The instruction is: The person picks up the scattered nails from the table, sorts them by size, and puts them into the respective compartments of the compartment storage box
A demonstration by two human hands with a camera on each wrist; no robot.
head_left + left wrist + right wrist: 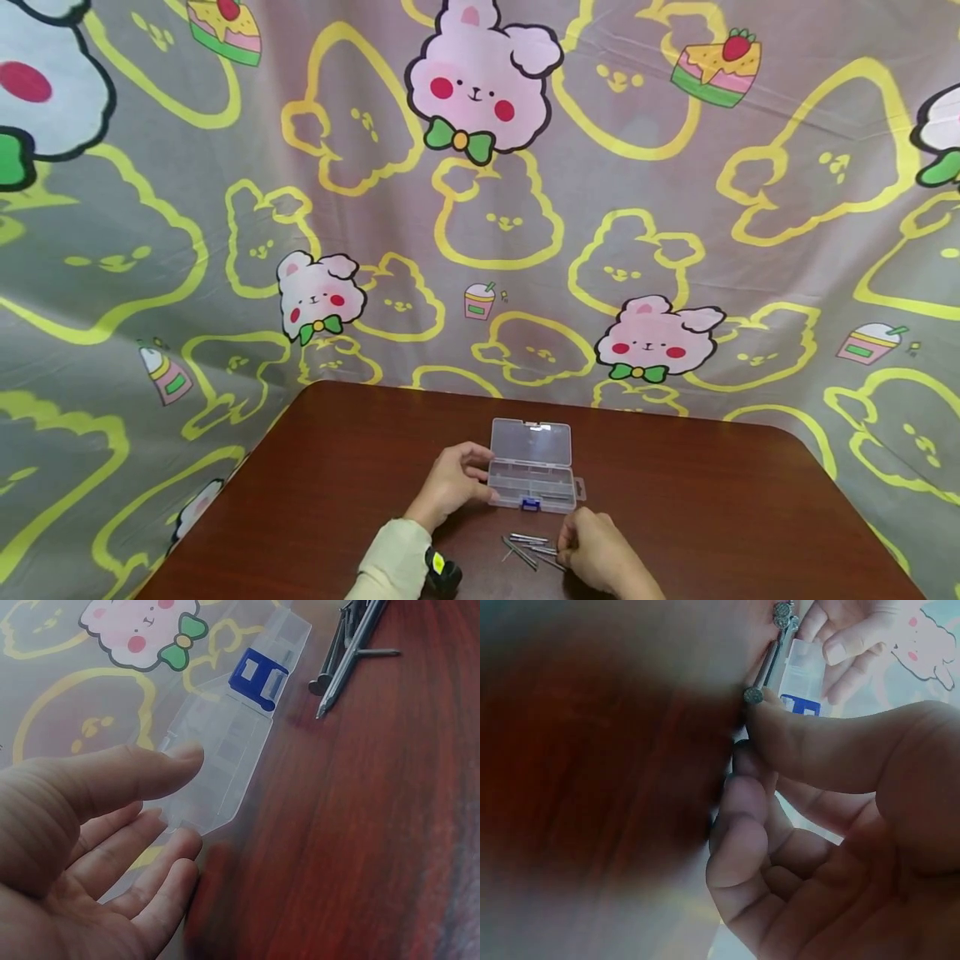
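Lying in a loose cluster on a red-brown table [360,475], metal nails [520,553] are met at their right side by the right hand [596,548], its fingers curled and thumb held close to them; whether a nail is gripped cannot be told. Beyond the cluster, a clear plastic case [553,506], lid open, is flanked at its left end by the left hand [454,482], fingers parted, nothing gripped. The table is backed by rabbit-printed cloth [510,208].
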